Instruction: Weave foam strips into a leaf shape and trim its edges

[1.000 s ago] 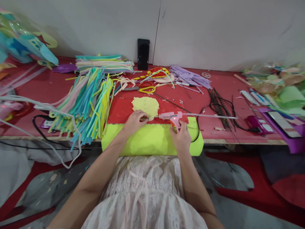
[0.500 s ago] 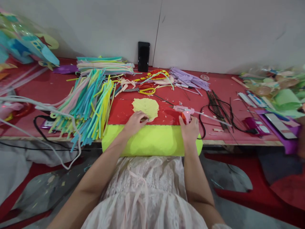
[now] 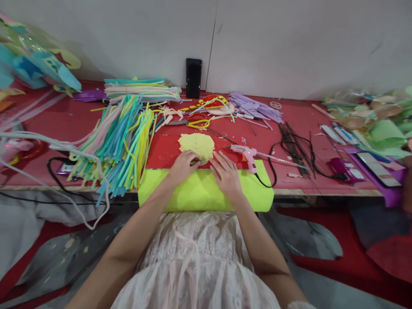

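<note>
A pale yellow, ribbed, shell-shaped piece [image 3: 197, 143] with a jagged edge lies on a red board [image 3: 162, 152]. At its lower left edge my left hand [image 3: 184, 166] has its fingers curled in and closed on the rim; the fingertips are partly hidden. My right hand [image 3: 227, 174] rests flat by the lower right edge, fingers stretched out and slightly apart, holding nothing. To its right lies a pink glue gun [image 3: 246, 154], a clear glue stick [image 3: 283, 161] sticking out of its back. Bright yellow-green sheet [image 3: 199, 193] runs under both wrists along the table's front.
Left of the board are bundles of pastel pipe cleaners [image 3: 119, 128]. Yellow-handled scissors [image 3: 198, 124] and a purple bundle [image 3: 255, 107] lie behind it. A black phone [image 3: 193, 78] leans against the wall. Dark wire stems [image 3: 294, 150] and a cable lie to the right.
My right hand has let go of the glue gun, leaving it on the table, and moved left to the yellow piece. My left hand has stayed at the lower left edge.
</note>
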`<state>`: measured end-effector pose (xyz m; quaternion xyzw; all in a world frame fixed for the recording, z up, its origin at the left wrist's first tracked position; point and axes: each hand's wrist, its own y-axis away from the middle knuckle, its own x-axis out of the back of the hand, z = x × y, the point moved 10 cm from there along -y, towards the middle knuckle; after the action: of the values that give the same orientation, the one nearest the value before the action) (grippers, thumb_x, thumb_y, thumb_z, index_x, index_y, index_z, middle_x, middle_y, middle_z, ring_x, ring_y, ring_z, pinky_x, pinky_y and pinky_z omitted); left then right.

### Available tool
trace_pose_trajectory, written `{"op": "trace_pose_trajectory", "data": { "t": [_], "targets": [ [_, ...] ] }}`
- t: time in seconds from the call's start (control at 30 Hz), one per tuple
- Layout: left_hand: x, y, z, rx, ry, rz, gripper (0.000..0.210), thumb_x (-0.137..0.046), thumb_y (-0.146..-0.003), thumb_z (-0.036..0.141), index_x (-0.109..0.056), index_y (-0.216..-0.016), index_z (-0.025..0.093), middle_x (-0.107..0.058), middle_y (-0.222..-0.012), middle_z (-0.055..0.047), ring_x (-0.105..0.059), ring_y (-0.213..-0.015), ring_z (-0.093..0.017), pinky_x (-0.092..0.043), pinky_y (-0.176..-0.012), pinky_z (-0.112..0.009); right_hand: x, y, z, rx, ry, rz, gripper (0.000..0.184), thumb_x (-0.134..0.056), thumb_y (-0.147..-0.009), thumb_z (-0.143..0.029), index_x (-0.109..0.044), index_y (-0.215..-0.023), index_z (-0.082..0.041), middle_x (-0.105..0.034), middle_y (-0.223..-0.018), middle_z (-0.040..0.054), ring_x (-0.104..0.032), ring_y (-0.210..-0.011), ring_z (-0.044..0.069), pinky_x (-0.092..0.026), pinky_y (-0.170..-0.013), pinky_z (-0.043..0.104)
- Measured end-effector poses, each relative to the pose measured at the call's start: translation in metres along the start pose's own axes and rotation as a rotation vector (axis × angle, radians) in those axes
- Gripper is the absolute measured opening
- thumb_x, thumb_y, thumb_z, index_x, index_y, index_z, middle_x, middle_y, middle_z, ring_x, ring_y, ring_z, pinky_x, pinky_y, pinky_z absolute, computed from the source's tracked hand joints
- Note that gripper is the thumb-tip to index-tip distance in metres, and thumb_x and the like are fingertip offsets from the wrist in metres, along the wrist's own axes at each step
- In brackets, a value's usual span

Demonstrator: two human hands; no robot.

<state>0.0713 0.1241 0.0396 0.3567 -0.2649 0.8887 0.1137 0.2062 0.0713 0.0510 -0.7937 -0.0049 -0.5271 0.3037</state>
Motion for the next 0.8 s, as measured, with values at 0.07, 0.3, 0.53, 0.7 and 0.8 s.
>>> {"op": "trace_pose_trajectory", "data": {
  "t": [0.07, 0.3, 0.53, 0.7, 0.8],
  "targets": [
    [0.000, 0.000, 0.001, -0.004, 0.003, 0.000, 0.005, -0.062, -0.084, 0.014, -0.064, -0.086, 0.019, -0.064, -0.088, -0.003, -0.058, -0.089, -0.018, -0.047, -0.084, -0.032, -0.005, -0.001, -0.003, 0.017, 0.005, -0.037, 0.035, -0.043, -0.099, -0.031, -0.060, -0.129, -0.027, -0.047, -0.148, 0.0046, -0.035, -0.141, 0.023, -0.035, -0.111, 0.043],
    [0.000, -0.001, 0.002, 0.002, 0.004, -0.004, 0.007, -0.062, -0.084, 0.014, -0.064, -0.086, 0.019, -0.064, -0.088, -0.003, -0.058, -0.090, -0.018, -0.047, -0.085, -0.033, -0.006, 0.000, 0.004, -0.029, 0.001, -0.030, 0.034, -0.044, -0.098, -0.032, -0.065, -0.124, -0.026, -0.046, -0.149, 0.0055, -0.035, -0.141, 0.025, -0.036, -0.110, 0.046],
    [-0.002, 0.000, 0.000, -0.017, -0.013, 0.010, 0.004, -0.063, -0.084, 0.016, -0.063, -0.086, 0.019, -0.063, -0.088, -0.003, -0.057, -0.090, -0.018, -0.047, -0.084, -0.033, -0.007, 0.003, 0.002, -0.019, 0.014, -0.032, 0.038, -0.041, -0.099, -0.031, -0.059, -0.131, -0.022, -0.047, -0.148, 0.0066, -0.036, -0.141, 0.023, -0.036, -0.112, 0.043],
    [-0.002, 0.000, 0.001, -0.015, -0.029, 0.005, 0.004, -0.063, -0.084, 0.016, -0.062, -0.086, 0.019, -0.062, -0.088, -0.003, -0.057, -0.090, -0.019, -0.046, -0.084, -0.033, -0.013, 0.004, 0.001, 0.009, -0.007, -0.064, 0.038, -0.041, -0.100, -0.032, -0.056, -0.134, -0.023, -0.051, -0.145, 0.0043, -0.037, -0.141, 0.022, -0.034, -0.113, 0.044],
    [-0.002, 0.000, 0.001, -0.004, -0.031, 0.005, 0.004, -0.062, -0.084, 0.016, -0.061, -0.085, 0.019, -0.062, -0.087, -0.003, -0.057, -0.089, -0.018, -0.046, -0.085, -0.033, -0.014, 0.003, 0.000, 0.008, 0.004, -0.077, 0.036, -0.041, -0.100, -0.032, -0.061, -0.128, -0.023, -0.052, -0.144, 0.0043, -0.039, -0.140, 0.022, -0.033, -0.114, 0.043]
  ]
}}
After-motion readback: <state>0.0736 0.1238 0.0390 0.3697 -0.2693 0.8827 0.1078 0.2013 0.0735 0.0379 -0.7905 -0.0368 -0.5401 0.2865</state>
